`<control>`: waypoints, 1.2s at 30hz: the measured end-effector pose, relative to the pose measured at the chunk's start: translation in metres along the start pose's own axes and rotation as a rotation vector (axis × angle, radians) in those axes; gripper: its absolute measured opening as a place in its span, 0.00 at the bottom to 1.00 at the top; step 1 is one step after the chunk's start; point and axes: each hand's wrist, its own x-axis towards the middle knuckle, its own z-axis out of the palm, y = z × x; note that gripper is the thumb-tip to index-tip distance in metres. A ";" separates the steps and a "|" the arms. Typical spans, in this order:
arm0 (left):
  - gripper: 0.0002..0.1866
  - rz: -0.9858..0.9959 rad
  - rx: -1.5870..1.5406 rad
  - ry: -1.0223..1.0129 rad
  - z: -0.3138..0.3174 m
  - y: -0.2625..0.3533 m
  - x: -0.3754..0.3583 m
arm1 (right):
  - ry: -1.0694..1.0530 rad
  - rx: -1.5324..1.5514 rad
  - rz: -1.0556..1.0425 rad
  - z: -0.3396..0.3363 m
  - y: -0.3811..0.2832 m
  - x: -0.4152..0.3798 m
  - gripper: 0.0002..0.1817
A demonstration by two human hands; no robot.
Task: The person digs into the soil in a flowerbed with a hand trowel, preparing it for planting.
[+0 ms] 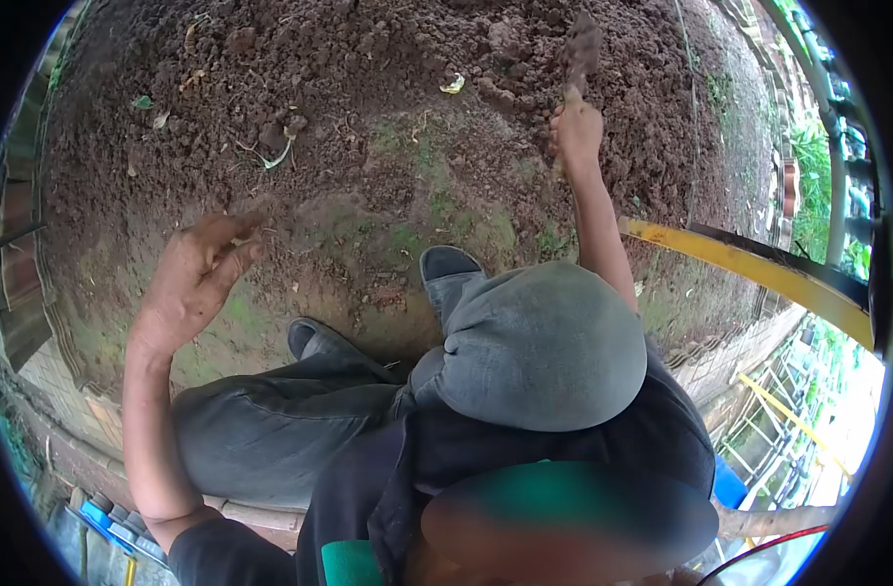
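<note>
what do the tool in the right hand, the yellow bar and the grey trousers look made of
Brown, narrow-bladed tool: probably metal, dull finish; dirt and blur leave it open.
Long, flat yellow bar: likely painted metal, with brownish patches toward one end.
Grey trousers: matte woven cloth, perhaps denim, judging by the soft creases.

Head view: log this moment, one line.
right hand: grips soiled hand tool | left hand: half-curled, hold unclear | soil: brown, loose clods

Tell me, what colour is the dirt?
The dirt is dark reddish brown, best seen in the head view.
</note>
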 end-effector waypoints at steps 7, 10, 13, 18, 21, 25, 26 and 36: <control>0.20 0.059 -0.019 0.032 0.009 -0.003 0.006 | -0.064 -0.372 -0.469 0.040 -0.018 0.005 0.23; 0.20 0.025 0.022 0.045 0.002 0.004 0.004 | -0.240 -0.717 -0.813 0.035 0.055 0.001 0.25; 0.20 0.011 0.007 0.047 0.000 0.003 -0.001 | -0.570 -0.464 0.025 -0.024 0.085 -0.031 0.26; 0.21 0.117 0.025 0.010 0.006 0.007 0.004 | -0.421 -0.534 -0.038 -0.079 0.033 -0.078 0.25; 0.20 0.105 0.040 -0.007 0.004 0.010 0.006 | -0.278 -0.563 -0.333 -0.052 0.011 -0.087 0.23; 0.20 0.010 0.018 0.001 0.000 0.006 0.003 | -0.385 -0.714 -0.517 0.017 0.001 -0.071 0.17; 0.20 0.007 0.017 0.004 0.002 0.003 0.002 | -0.416 -0.760 -0.572 0.042 0.002 -0.055 0.15; 0.20 0.064 -0.010 -0.104 0.006 0.015 0.015 | -0.237 -0.829 -0.465 0.110 -0.001 -0.048 0.11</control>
